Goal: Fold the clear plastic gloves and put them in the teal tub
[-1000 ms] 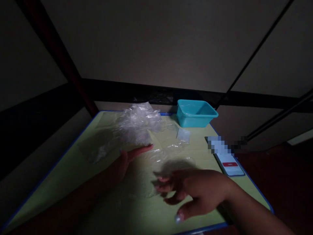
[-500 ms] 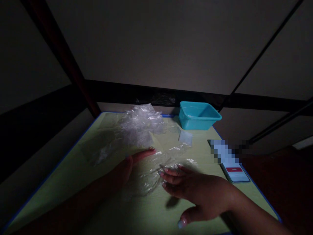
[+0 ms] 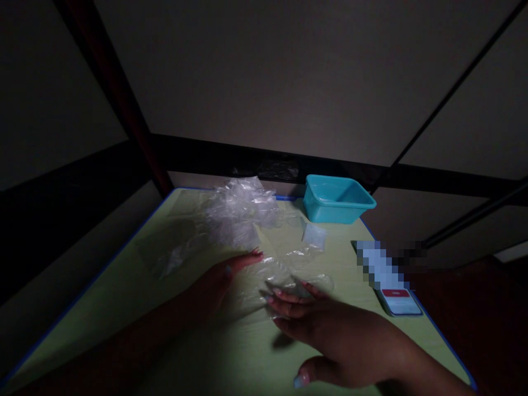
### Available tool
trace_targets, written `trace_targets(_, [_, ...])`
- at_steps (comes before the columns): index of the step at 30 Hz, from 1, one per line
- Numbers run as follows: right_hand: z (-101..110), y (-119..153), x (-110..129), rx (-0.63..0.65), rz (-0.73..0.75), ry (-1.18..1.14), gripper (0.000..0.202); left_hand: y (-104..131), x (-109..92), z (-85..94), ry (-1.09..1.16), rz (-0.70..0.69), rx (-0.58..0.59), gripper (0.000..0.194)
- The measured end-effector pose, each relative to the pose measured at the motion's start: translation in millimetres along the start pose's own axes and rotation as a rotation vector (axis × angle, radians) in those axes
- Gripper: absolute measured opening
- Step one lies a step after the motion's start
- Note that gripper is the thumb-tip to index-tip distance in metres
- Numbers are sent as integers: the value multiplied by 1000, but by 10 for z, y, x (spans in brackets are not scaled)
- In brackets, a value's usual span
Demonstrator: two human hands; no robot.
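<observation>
The right hand (image 3: pixel 336 333), spread and grasping nothing, has lowered to the clear plastic film (image 3: pixel 274 268) ahead, beside the outstretched, empty left hand (image 3: pixel 231 270), suggesting flattening.

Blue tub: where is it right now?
In the head view, the blue tub stands at the far right corner of the table, just behind the small white square and farther back than the phone.

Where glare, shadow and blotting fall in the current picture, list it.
Head view: glare streaks the crumpled clear plastic; head view: a dark shadow lies under the fingers of the right hand, while the left hand is dim; head view: blocky pixels cover the phone's far part.
</observation>
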State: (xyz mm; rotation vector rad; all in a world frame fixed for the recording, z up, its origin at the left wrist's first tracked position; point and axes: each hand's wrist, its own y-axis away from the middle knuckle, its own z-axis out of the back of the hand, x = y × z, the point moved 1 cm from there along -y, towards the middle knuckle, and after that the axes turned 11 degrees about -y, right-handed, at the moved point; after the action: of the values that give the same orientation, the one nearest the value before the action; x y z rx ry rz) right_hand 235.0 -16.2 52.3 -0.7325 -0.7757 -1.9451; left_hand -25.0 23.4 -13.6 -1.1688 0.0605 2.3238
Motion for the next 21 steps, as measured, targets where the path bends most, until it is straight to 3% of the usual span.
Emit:
trace_targets(4, [83, 19, -65, -24, -9, -48, 62, -14, 16, 4, -22, -23, 19, 76])
trace_targets(9, [186, 42, -97, -19, 82, -181, 44, -9, 44, -23, -86, -112, 15, 70])
trace_targets(16, [212, -39, -153, -211, 98, -292, 25, -19, -28, 12, -20, -83, -18, 75])
trace_targets(21, [202, -166, -290, -310, 73, -398, 18, -65, -51, 85, -130, -77, -84, 71])
